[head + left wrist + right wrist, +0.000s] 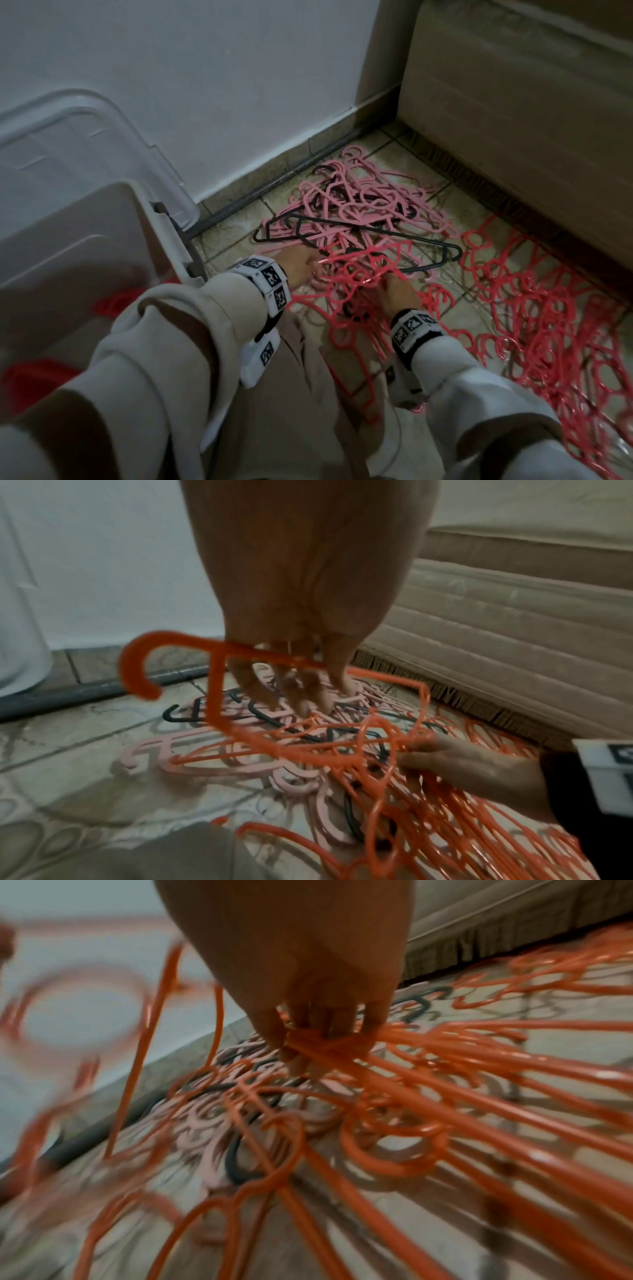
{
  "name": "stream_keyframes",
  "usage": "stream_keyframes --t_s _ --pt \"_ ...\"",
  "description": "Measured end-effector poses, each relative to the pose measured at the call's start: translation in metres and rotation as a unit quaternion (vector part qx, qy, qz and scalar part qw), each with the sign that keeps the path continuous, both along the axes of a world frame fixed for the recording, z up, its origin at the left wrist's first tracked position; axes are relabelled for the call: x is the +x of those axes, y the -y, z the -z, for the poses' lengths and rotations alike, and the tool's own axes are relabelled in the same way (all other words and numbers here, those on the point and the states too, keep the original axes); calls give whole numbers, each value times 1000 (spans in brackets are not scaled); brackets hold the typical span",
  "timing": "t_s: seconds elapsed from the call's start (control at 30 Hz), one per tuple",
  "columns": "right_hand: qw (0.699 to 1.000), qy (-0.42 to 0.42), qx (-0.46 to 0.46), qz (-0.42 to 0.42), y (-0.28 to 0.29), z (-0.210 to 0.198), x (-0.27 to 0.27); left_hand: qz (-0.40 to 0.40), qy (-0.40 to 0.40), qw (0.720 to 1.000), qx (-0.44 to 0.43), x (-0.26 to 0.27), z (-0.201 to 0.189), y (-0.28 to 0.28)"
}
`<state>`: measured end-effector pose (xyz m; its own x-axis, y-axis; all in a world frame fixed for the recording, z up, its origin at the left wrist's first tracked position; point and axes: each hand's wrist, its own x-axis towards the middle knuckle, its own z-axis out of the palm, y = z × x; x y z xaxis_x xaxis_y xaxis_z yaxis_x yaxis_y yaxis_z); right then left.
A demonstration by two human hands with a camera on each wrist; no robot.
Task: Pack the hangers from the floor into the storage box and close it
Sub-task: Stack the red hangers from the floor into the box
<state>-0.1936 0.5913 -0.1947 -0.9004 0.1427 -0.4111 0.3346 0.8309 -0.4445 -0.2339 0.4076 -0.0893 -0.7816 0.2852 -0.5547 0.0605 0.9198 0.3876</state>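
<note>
I kneel over hangers spread on a tiled floor. Pink hangers and a few black hangers lie tangled near the wall. Red hangers cover the floor at the right. My left hand points down, with the neck of one raised red hanger caught between its fingers. My right hand grips a bundle of red hangers lifted partly off the floor. The translucent storage box stands open at the left, with red hangers inside.
The box lid leans on the white wall behind the box. A beige bed base borders the floor on the right. A grey pipe runs along the skirting. My trouser legs fill the foreground.
</note>
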Motion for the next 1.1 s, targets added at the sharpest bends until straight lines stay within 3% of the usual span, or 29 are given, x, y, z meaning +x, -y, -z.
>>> stream_keyframes --t_s 0.13,0.23,0.33,0.5,0.6,0.67,0.8,0.97,1.1 --pt "990 6 -142 27 -22 6 1 1 5 996 -86 16 26 -20" --pt "940 12 -318 126 -32 0 4 -13 32 997 -68 29 47 -37" --pt "909 36 -382 160 -39 -1 6 -40 36 997 -52 37 56 -54" --pt "889 63 -417 176 -36 0 6 -110 54 991 56 39 59 -70" --pt "860 82 -434 256 -32 8 -2 -144 67 980 119 40 59 -73" --pt "844 83 -431 309 -31 14 -6 -179 58 973 137 37 59 -70" --pt "843 66 -420 330 -33 19 -10 -287 17 948 137 22 57 -53" --pt "837 17 -435 332 -41 15 -10 -208 9 978 7 1 59 -22" --pt "843 18 -432 320 -53 13 -7 -159 57 986 -11 -13 65 -17"
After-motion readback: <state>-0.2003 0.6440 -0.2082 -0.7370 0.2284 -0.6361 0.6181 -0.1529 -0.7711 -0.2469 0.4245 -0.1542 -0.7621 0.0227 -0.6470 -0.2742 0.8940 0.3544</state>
